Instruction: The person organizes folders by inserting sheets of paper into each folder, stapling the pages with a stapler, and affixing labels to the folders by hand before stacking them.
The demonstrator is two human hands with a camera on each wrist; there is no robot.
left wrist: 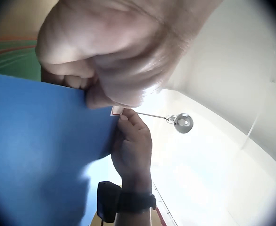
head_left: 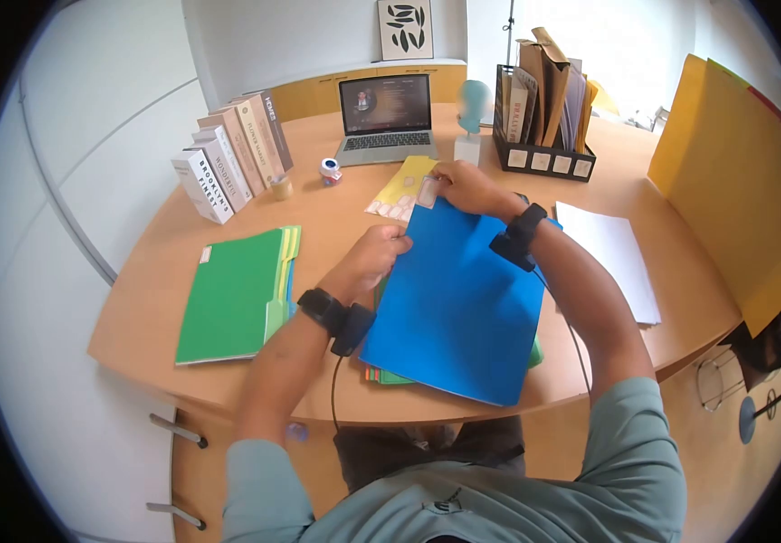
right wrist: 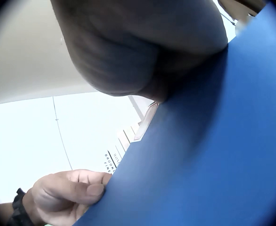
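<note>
Arms (head_left: 279, 376) forward, bent fingers (head_left: 395, 242) on blue folder (head_left: 463, 299)

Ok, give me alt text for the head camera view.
A person's left hand grips a flat blue folder over a light-brown wooden desk, while the right hand holds a small pale label at the folder's top corner. A green folder lies at left; beyond are a row of books, an open grey laptop and a black file box.

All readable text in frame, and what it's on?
"BROOKLYN'S FINEST": white book
"WONDERF...", ending unclear: pale book
"FLOWER MARKET": beige book
"HOMES": brown book
Too small or blurred to read: laptop screen, black organizer labels, spine in the organizer, green folder label, blue folder label, shirt print.
</note>
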